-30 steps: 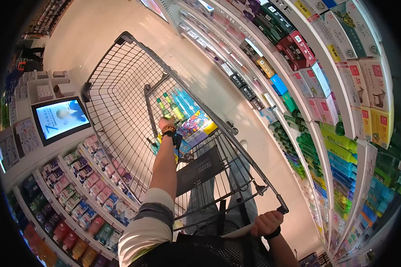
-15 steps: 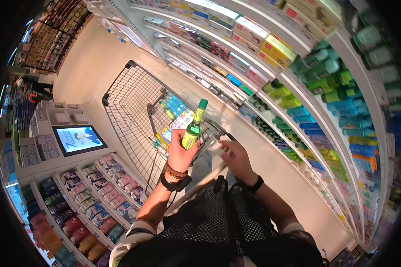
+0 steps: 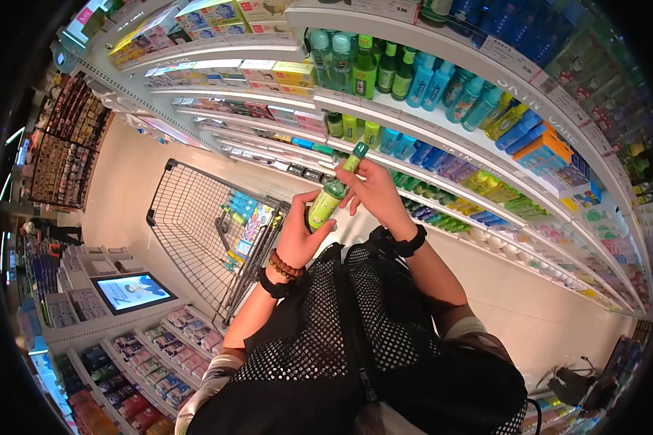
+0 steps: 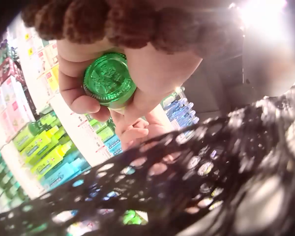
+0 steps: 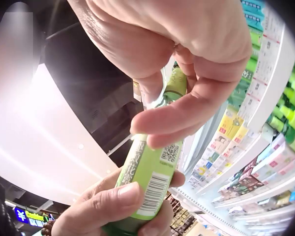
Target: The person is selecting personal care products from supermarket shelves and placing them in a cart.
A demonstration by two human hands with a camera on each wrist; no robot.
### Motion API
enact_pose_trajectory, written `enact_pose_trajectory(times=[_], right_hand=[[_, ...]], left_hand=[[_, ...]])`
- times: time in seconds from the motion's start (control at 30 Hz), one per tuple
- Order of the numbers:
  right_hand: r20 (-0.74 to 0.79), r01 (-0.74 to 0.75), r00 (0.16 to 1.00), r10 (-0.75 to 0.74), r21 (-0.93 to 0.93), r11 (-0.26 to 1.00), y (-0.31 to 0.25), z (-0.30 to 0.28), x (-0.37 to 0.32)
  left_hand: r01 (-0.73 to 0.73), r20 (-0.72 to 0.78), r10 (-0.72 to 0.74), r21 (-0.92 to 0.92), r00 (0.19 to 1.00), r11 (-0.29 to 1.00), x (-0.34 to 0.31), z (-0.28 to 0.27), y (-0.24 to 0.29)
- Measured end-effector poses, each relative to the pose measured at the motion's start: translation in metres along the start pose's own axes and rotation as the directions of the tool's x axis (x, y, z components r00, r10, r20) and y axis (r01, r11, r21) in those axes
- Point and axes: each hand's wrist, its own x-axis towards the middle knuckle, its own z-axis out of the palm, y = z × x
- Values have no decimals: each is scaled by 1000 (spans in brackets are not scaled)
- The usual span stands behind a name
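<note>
A slim green glass bottle (image 3: 325, 205) with a light green label and a dark green cap is held tilted in front of the body. My left hand (image 3: 302, 235) grips its lower part; the round green base (image 4: 109, 80) shows between the fingers in the left wrist view. Up at the neck, my right hand (image 3: 376, 190) curls its fingers and thumb round the bottle. A barcode and a QR code on the label (image 5: 155, 172) face the right wrist camera.
A wire shopping cart (image 3: 218, 180) with blue bottles (image 3: 243, 206) and colourful packages stands ahead to the left. Shelves of green and blue bottles (image 3: 432, 87) curve along the right. A lit screen (image 3: 134, 292) sits on the left display. A black mesh bag (image 3: 305, 326) hangs at my chest.
My left hand has come up out of the cart with the green bottle. The right hand has left the cart handle and now holds the bottle's neck. The view has turned towards the right-hand shelves.
</note>
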Motion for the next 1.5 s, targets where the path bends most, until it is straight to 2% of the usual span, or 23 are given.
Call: enact_pose_trajectory(times=[0.07,0.1,0.13,0.2,0.23,0.27,0.3,0.33,0.4,0.47,0.53,0.6,0.67,0.73,0.8,0.93,1.0,1.13,1.2,1.3,1.43,1.5], right_hand=[[26,-72,997,73,-39,997,-6,-17,-2],[4,-47,999,48,-89,995,-10,-26,-2],[6,-48,999,49,-91,995,-17,-35,-2],[-201,112,962,-184,-322,940,-37,-54,2],[-249,217,906,-342,-420,881,-48,-62,6],[-276,305,825,-493,-518,799,-57,-69,12],[-283,346,742,-607,-615,709,-62,-76,20],[-278,346,746,-605,-615,709,-66,-85,29],[-130,323,591,-796,-867,380,-73,-98,48],[-96,338,589,-802,-873,353,-77,-101,67],[-46,285,599,-799,-921,267,-74,-103,86],[-25,317,599,-800,-910,266,-74,-102,97],[-4,258,591,-807,-946,194,-71,-105,114],[-18,266,608,-793,-937,225,-70,-107,128],[-56,237,687,-724,-925,296,-72,-109,137],[-39,258,712,-701,-914,313,-70,-110,147],[-60,215,740,-669,-922,320,-70,-110,150],[-30,238,738,-674,-923,302,-69,-108,154],[15,233,730,-683,-945,228,-68,-108,153],[0,228,721,-693,-945,236,-68,-107,151],[-19,180,745,-667,-957,228,-72,-105,147],[-66,144,780,-622,-949,281,-72,-101,145]], left_hand=[[12,54,-7,-94,999,995,3,12,0],[-73,82,80,-88,993,993,5,17,-3],[-72,80,79,-89,994,993,6,18,-1],[68,96,-63,-46,993,997,9,15,4],[77,10,-76,-27,997,997,6,15,-15],[78,8,-77,-28,997,997,1,13,-36],[149,-75,-144,57,987,987,-4,8,-58],[228,-166,-205,135,965,964,-10,4,-71],[292,-229,-255,144,939,945,-17,-1,-79],[355,-294,-301,154,907,922,-25,-6,-90],[333,-361,-228,260,904,906,-36,-9,-102],[352,-380,-249,231,891,907,-49,-6,-111],[349,-414,-213,286,885,893,-56,-8,-116],[454,-451,-328,204,830,867,-59,-12,-108],[455,-484,-316,200,816,868,-67,-16,-116],[458,-486,-325,183,812,870,-76,-17,-121],[470,-490,-333,185,805,863,-73,-19,-123],[503,-506,-371,150,779,851,-66,-25,-130],[514,-499,-389,138,774,847,-65,-23,-128],[469,-499,-332,179,801,865,-65,-18,-132],[474,-488,-344,168,802,865,-64,-17,-131],[494,-462,-372,177,805,851,-67,-23,-138]])
